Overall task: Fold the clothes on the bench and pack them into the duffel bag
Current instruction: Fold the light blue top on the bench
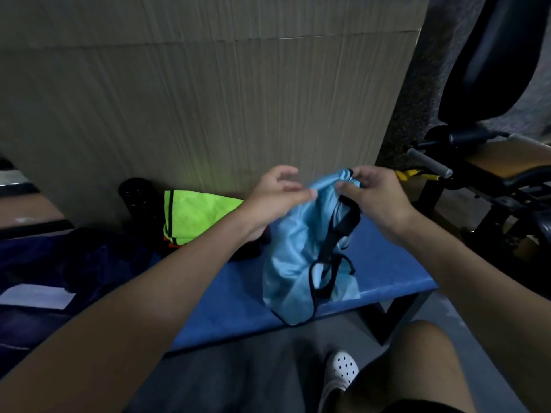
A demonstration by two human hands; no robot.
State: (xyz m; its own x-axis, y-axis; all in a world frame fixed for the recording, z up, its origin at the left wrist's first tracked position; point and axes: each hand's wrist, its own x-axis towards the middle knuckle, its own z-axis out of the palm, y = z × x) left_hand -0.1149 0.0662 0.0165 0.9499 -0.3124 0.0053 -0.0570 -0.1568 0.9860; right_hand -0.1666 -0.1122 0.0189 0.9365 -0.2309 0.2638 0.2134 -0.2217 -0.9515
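Both hands (322, 198) pinch blue garment (301, 257) top, above bench (387, 272).

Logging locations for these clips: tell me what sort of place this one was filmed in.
Probably a gym or its changing area. A padded exercise machine with foam-grip handles stands on the right, a blue padded bench holds a light blue sports vest and a neon green bib.

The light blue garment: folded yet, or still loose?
Loose: the light blue garment hangs bunched from both hands, its hem draped over the bench edge.
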